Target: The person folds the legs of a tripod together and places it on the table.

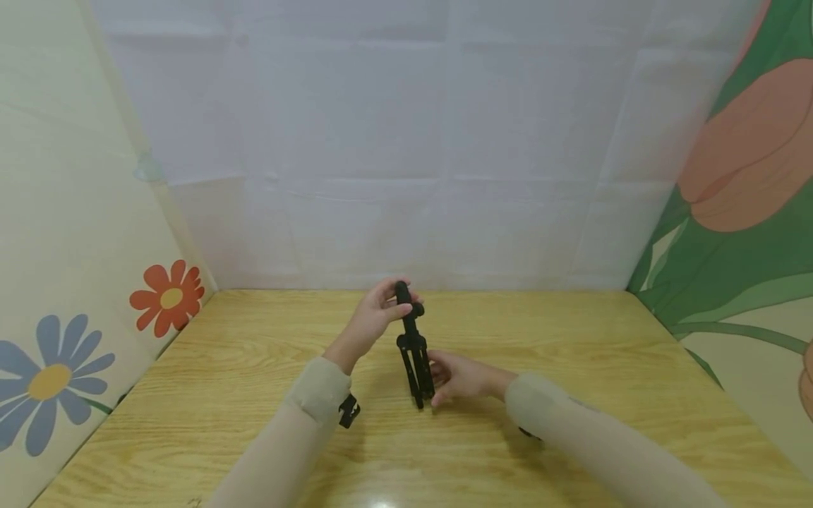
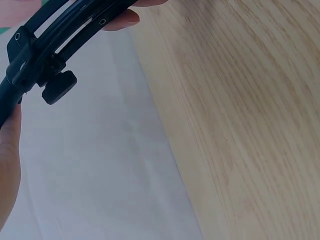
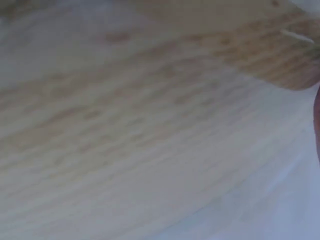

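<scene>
A small black tripod (image 1: pixel 415 360) stands slightly tilted over the middle of the table, its legs folded close together. My left hand (image 1: pixel 376 315) grips its upper column, with the thumb across the front. Lower down, my right hand (image 1: pixel 466 377) holds the legs from the right side, its fingers partly hidden behind them. The left wrist view shows the leg hinge and a black knob (image 2: pixel 59 87) up close, with fingertips (image 2: pixel 122 21) beside the legs. In the blurred right wrist view only a sliver of skin shows at the right edge; the tripod is out of sight there.
The wood-grain table (image 1: pixel 254 339) runs back to a white cloth backdrop (image 1: pixel 406 155). Flower-printed panels stand at the left (image 1: pixel 76 247) and right (image 1: pixel 730 268). A black strap buckle (image 1: pixel 348 410) hangs at the left wrist.
</scene>
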The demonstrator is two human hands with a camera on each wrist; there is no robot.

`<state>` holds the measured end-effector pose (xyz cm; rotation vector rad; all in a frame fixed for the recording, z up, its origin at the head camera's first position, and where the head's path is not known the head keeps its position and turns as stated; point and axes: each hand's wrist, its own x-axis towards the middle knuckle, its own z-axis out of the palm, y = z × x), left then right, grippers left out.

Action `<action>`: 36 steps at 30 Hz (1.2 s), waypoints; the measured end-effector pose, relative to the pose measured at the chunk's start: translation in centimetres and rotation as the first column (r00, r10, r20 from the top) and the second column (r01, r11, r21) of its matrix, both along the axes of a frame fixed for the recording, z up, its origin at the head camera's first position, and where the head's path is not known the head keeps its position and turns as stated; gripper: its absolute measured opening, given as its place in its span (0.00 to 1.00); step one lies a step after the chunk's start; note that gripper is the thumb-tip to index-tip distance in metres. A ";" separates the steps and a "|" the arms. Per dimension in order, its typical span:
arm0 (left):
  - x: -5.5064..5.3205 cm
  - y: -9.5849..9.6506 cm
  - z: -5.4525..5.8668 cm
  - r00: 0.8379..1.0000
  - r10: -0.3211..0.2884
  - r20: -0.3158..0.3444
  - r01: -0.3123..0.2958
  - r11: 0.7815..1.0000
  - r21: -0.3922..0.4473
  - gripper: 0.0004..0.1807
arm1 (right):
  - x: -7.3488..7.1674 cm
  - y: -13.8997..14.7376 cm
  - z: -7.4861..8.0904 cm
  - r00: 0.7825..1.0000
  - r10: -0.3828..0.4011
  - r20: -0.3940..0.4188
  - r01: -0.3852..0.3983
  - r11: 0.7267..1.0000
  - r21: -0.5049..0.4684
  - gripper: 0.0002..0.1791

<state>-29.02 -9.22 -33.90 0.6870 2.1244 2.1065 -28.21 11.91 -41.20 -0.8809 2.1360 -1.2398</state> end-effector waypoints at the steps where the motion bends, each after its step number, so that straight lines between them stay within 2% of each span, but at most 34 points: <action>1: 0.0 0.0 0.0 1.000 0.004 -0.001 -0.004 1.000 -0.008 0.23 | 0.0 0.0 0.1 1.000 -0.002 -0.001 0.002 1.000 0.012 0.47; 5: 0.0 0.0 0.2 1.000 0.030 0.006 -0.029 0.999 -0.038 0.23 | 0.0 0.3 0.6 1.000 -0.006 0.025 0.005 0.999 0.039 0.44; 11: 0.2 -0.2 0.4 0.998 0.055 -0.015 -0.056 0.995 -0.085 0.22 | 0.1 0.7 0.6 0.997 -0.035 0.069 0.033 0.999 0.022 0.38; 19: 0.5 -0.7 0.9 0.995 0.098 -0.011 -0.098 0.987 -0.131 0.25 | 0.4 1.2 0.5 0.997 -0.073 0.032 0.073 0.997 -0.006 0.36; 28: 0.9 -1.5 1.2 0.984 0.178 -0.002 -0.176 0.970 -0.168 0.24 | 0.1 2.4 1.4 0.995 -0.073 -0.074 0.075 0.997 0.028 0.33; 33: 1.3 -1.9 1.2 0.980 0.201 0.009 -0.194 0.956 -0.220 0.23 | 0.1 3.2 2.0 0.993 -0.095 -0.068 0.098 0.994 0.052 0.35; 36: 1.5 -2.0 1.2 0.976 0.219 -0.003 -0.211 0.941 -0.266 0.22 | 0.2 3.7 2.1 0.992 -0.102 -0.067 0.106 0.993 0.053 0.35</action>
